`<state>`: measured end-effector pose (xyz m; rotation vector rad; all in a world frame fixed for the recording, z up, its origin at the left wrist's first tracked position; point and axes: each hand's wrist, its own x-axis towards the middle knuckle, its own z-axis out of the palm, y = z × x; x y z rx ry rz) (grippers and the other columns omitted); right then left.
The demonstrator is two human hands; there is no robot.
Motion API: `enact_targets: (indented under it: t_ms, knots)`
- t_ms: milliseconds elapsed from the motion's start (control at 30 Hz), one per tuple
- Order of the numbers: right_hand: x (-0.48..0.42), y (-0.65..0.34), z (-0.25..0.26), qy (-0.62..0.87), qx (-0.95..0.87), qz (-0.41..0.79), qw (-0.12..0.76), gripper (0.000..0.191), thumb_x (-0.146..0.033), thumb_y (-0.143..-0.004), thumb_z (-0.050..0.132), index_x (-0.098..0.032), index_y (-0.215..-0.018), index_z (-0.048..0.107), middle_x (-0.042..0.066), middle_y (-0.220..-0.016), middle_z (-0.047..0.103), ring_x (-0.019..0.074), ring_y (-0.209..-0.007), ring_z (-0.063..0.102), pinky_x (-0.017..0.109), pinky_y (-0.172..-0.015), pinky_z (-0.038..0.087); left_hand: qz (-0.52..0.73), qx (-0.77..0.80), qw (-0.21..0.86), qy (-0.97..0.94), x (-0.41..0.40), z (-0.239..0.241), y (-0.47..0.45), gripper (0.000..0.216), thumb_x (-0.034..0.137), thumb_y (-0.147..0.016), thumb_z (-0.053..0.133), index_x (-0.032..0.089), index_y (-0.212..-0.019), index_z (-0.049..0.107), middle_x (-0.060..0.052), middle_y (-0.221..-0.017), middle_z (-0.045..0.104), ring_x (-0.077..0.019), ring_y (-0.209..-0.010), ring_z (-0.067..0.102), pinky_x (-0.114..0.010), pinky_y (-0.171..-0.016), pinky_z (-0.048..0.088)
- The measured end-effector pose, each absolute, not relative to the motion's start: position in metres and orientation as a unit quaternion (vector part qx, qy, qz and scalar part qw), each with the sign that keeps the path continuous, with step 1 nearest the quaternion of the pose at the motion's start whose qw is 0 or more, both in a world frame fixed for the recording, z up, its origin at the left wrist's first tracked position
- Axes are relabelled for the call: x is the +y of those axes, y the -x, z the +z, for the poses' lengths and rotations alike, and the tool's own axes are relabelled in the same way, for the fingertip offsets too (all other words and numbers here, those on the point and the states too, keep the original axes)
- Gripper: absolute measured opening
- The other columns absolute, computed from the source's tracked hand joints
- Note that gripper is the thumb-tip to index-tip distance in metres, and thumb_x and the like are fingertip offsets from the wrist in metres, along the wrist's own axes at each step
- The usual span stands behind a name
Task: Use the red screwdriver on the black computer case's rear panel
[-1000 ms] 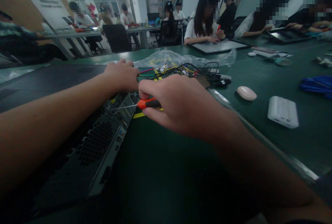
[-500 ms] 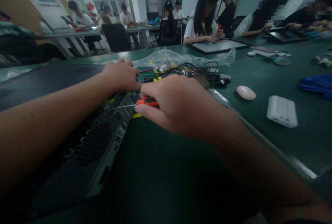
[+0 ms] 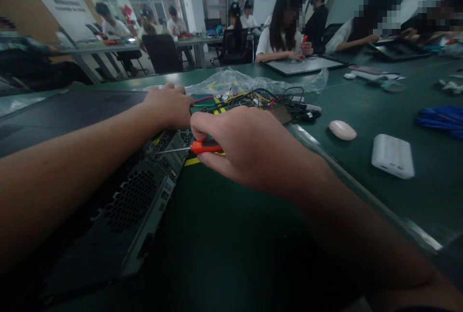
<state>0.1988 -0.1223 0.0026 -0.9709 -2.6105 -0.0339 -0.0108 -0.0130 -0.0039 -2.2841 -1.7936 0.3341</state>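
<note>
A dark desktop computer case [image 3: 130, 201] lies along the left, its back panel with honeycomb vent and ports turned toward the middle. My left hand [image 3: 170, 104] is on the far end of the case, fingers bent over its edge, some fingertips hidden. In my right hand [image 3: 249, 145] is a screwdriver [image 3: 207, 146] with an orange handle, pinched between thumb and forefinger. Its thin metal shaft points left to the back panel, near the slot covers [image 3: 173, 157]. Whether the tip sits in a screw is too small to tell.
Tangled cables [image 3: 258, 99] and clear plastic film [image 3: 231, 80] lie beyond my hands. To the right are a pale oval object [image 3: 342, 129], a white box-like device [image 3: 392, 156] and a blue bundle [image 3: 441, 120]. Across the green table, a person [image 3: 285, 37] works at a flat panel [image 3: 307, 64].
My right thumb and forefinger have shifted on the screwdriver, and more of the orange handle shows. The shaft still points at the same part of the case. My left hand stays in place.
</note>
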Motion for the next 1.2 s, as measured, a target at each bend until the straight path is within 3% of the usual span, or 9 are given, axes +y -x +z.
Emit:
enact_targets:
  t_ms: [233,367,533,700,1200]
  knots:
    - [-0.124,-0.200,0.004,0.347,-0.922,-0.001,0.173,0.034,-0.025,-0.106,0.061,-0.019,-0.137,0.073,0.010,-0.112,0.083,0.0232,-0.091,0.067,0.036,-0.069,0.025,0.129,-0.606,0.121,0.776,-0.014,-0.003,0.010,0.061,0.043,-0.109,0.044,0.016,-0.156,0.072,-0.028,-0.161,0.062,-0.0499,-0.153,0.053,-0.068,-0.115,0.056]
    - [-0.124,-0.199,0.004,0.345,-0.922,-0.010,0.175,0.031,-0.025,-0.106,0.061,-0.019,-0.134,0.073,0.008,-0.103,0.081,0.0240,-0.090,0.068,0.037,-0.068,0.025,0.132,-0.607,0.133,0.773,-0.014,-0.003,0.010,0.059,0.039,-0.110,0.039,0.019,-0.155,0.072,-0.025,-0.161,0.063,-0.0457,-0.152,0.055,-0.064,-0.114,0.058]
    - [-0.123,-0.199,0.002,0.350,-0.920,-0.017,0.177,0.025,-0.027,-0.106,0.066,-0.019,-0.128,0.074,0.007,-0.099,0.080,0.0232,-0.089,0.069,0.036,-0.067,0.023,0.129,-0.610,0.130,0.771,-0.010,-0.007,0.012,0.061,0.045,-0.108,0.045,0.018,-0.155,0.073,-0.026,-0.161,0.064,-0.0478,-0.151,0.055,-0.065,-0.113,0.057]
    - [-0.122,-0.200,0.000,0.338,-0.923,-0.010,0.185,0.025,-0.026,-0.104,0.066,-0.019,-0.126,0.074,0.008,-0.104,0.082,0.0242,-0.090,0.069,0.036,-0.067,0.024,0.114,-0.629,0.124,0.759,-0.003,-0.011,0.013,0.066,0.060,-0.100,0.060,0.028,-0.155,0.075,-0.020,-0.160,0.066,-0.0491,-0.154,0.053,-0.061,-0.118,0.053]
    - [-0.123,-0.198,0.002,0.353,-0.920,-0.010,0.171,0.017,-0.028,-0.106,0.064,-0.020,-0.119,0.073,0.008,-0.106,0.084,0.0263,-0.096,0.074,0.036,-0.067,0.025,0.137,-0.620,0.136,0.761,0.002,-0.012,0.015,0.063,0.057,-0.102,0.057,0.032,-0.157,0.073,-0.019,-0.161,0.066,-0.0460,-0.153,0.055,-0.056,-0.114,0.056]
